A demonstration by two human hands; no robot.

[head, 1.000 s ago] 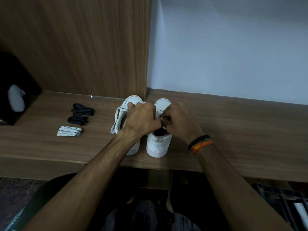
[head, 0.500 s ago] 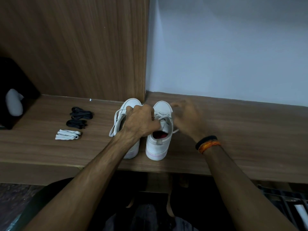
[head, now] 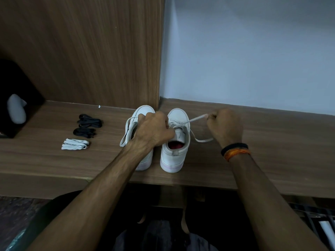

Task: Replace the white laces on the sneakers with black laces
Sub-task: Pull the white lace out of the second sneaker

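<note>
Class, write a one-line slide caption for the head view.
Right hand pulls a white lace out of the right sneaker while the left hand steadies it.

No text, label, brand mark, number or sign can be read anywhere in this view.

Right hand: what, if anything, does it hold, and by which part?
The right hand pinches the white lace of the right sneaker near its free end, pulled taut from the eyelets.
</note>
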